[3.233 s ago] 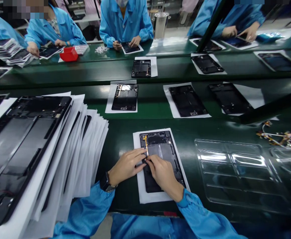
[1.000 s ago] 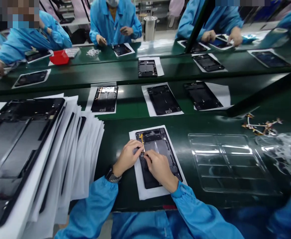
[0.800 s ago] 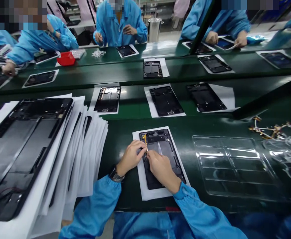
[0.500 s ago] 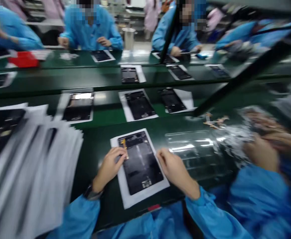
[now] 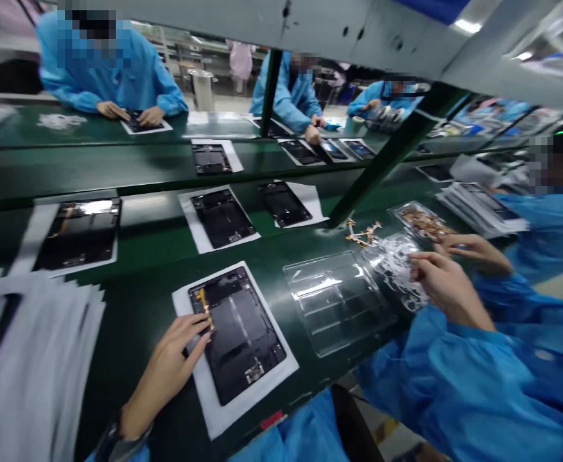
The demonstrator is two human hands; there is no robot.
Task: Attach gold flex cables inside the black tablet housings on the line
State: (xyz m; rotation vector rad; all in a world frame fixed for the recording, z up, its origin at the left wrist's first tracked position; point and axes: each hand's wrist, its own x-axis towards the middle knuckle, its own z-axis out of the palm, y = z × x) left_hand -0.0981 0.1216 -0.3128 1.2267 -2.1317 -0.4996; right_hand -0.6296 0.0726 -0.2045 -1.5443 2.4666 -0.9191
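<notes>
- Head view: the left hand (image 5: 168, 366) lies open and flat, its fingertips (image 5: 199, 330) resting on the left edge of a black tablet shell (image 5: 242, 333)
- The tablet shell lies face-up on a white sheet (image 5: 223, 417) on the near green bench (image 5: 141, 301), straight ahead of the person, tilted a little to the left
- A thin orange flex cable (image 5: 206, 308) runs along the shell's upper left side, just above the left fingertips
- A clear plastic tray (image 5: 334, 301) lies just right of the sheet, apart from it
- The right hand (image 5: 447, 289) is well away from the shell, stretched out to the right, fingers curled at a heap of white strips (image 5: 397, 266) beyond the tray; whether it grips any of them cannot be told
- A neighbour's hand (image 5: 474, 249) reaches in just behind the right hand, on a blue sleeve
- Loose orange parts (image 5: 363, 232) lie behind the heap, and a clear pack of orange parts (image 5: 423, 221) sits to their right
- A blurred stack of white sheets (image 5: 31, 359) fills the left edge
- On the belt behind, three more shells (image 5: 223, 218) lie on their own sheets
- Across the line, people in blue coats (image 5: 112, 70) bend over further shells
</notes>
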